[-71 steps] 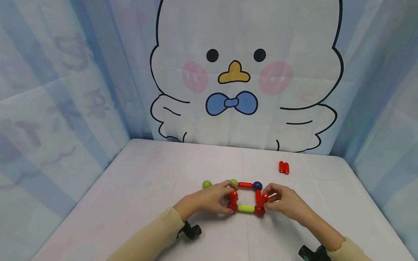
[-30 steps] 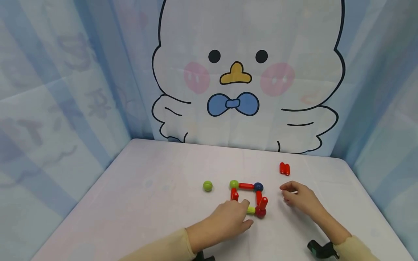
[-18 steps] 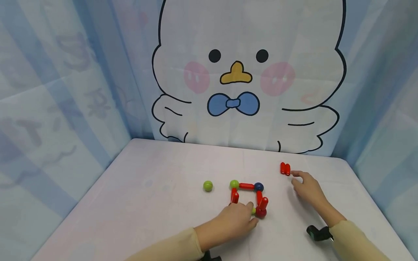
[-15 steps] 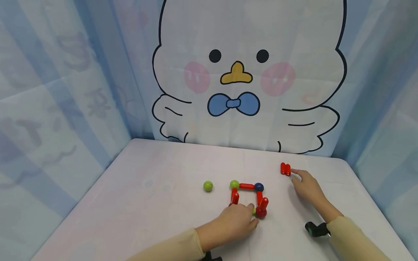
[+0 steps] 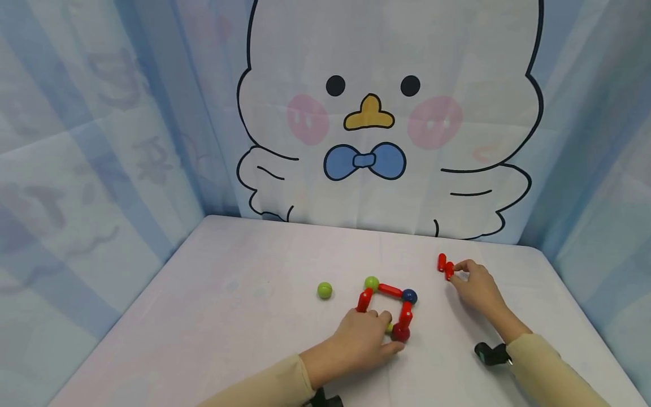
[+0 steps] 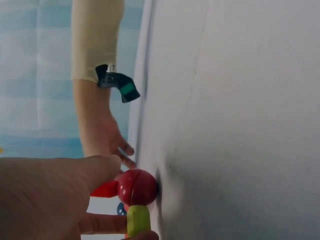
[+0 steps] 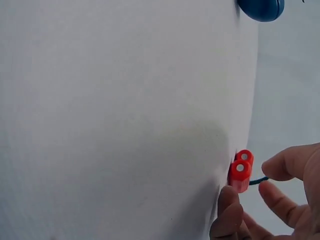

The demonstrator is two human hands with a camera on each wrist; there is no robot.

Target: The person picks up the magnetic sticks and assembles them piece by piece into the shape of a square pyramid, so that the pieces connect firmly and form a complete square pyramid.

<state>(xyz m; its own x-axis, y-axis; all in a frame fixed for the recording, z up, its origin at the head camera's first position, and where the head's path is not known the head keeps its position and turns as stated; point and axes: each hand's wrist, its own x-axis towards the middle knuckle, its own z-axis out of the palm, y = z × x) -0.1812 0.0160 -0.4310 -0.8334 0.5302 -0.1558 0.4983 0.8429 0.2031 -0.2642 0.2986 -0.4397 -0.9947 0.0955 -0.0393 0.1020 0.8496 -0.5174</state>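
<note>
My left hand (image 5: 358, 342) grips the near side of a square frame of magnetic rods and balls, covering its near left corner. A yellow-green rod (image 6: 138, 220) lies among its fingers, and the thumb is by a dark red ball (image 6: 137, 187). Two red rods, a left one (image 5: 364, 299) and a right one (image 5: 405, 317), tilt up from the frame. A green ball (image 5: 372, 283) and a blue ball (image 5: 409, 296) form the far corners, joined by a red rod (image 5: 390, 291). My right hand (image 5: 478, 288) touches the nearer of two loose red rods (image 5: 450, 271), its fingers spread around it.
The other loose red rod (image 5: 442, 262) lies just beyond, close to the first. A single green ball (image 5: 324, 290) sits left of the frame. Behind the white table (image 5: 264, 260) hangs a curtain (image 5: 366, 209) with a cartoon bird. Each wrist wears a black camera (image 5: 491, 354).
My left hand has moved to the frame's near side, and the frame has turned slightly. My right hand has left the frame and reached the loose red rods; the nearer one has slid toward me.
</note>
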